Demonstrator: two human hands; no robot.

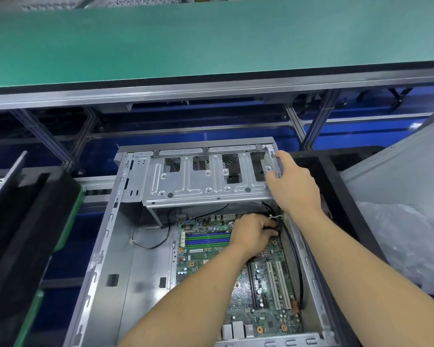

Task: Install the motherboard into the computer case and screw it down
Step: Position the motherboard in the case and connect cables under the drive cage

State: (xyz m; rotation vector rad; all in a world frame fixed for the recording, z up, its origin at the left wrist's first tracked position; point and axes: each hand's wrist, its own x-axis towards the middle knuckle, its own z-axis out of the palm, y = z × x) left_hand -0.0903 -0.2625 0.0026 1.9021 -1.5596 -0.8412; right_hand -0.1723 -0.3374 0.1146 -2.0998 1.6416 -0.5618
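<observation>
My left hand (252,232) lies curled over the motherboard (238,279) at its far right corner among black cables (292,249), though whether it pinches anything I cannot tell, while my right hand (290,182) grips the right end of the raised drive cage (206,179). The board lies flat inside the open computer case (125,261), toward its right wall. I judge it light, stiff and fragile, best held by bare edges; the case is rigid, sharp-edged stamped sheet steel.
</observation>
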